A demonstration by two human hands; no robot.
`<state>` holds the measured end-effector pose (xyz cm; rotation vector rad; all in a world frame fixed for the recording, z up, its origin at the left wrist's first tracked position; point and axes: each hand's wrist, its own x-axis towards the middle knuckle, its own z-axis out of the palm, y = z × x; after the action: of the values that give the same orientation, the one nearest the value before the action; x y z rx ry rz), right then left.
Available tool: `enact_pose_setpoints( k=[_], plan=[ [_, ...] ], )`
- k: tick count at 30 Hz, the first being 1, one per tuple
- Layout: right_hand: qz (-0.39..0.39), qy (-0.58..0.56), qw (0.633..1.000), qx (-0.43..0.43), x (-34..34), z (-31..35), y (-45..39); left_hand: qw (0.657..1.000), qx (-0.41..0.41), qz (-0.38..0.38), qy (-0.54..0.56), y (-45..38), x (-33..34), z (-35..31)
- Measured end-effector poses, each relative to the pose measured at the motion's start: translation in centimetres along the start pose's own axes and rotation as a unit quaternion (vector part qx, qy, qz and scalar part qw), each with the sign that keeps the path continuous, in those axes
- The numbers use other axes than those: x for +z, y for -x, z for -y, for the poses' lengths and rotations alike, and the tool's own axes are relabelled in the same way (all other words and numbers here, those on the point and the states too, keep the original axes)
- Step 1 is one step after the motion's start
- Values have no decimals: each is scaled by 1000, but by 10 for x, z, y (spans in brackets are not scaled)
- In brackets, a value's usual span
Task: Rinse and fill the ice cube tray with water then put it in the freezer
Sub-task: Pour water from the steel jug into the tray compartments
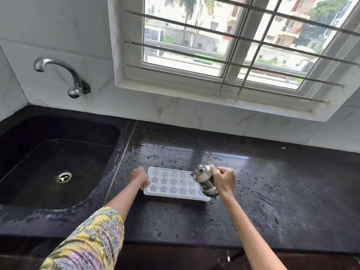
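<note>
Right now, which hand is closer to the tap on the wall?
Left. The left hand grips the ice cube tray's end on the sink side, below and to the right of the tap. The right hand, tilting the steel jug, is farther right.

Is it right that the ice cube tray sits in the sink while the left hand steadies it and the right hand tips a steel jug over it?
Not quite. In the head view the ice cube tray lies on the wet black counter, right of the sink. The rest holds: the left hand steadies it and the right hand tips the steel jug over it.
</note>
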<state>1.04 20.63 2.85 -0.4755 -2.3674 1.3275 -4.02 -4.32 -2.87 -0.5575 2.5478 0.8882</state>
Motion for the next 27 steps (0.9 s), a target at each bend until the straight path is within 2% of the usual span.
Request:
enact_pose_setpoints(
  k=[6,12,27],
  plan=[
    [-8,-89,995,48,-4,14,-7,1000,-2,-2,9,1,-1,0],
    [-6,-188,982,19,-11,55,-9,1000,-9,10,27,3,-1,-3],
    [32,-8,999,-22,21,22,10,999,-8,-4,53,-1,2,1]
  ],
)
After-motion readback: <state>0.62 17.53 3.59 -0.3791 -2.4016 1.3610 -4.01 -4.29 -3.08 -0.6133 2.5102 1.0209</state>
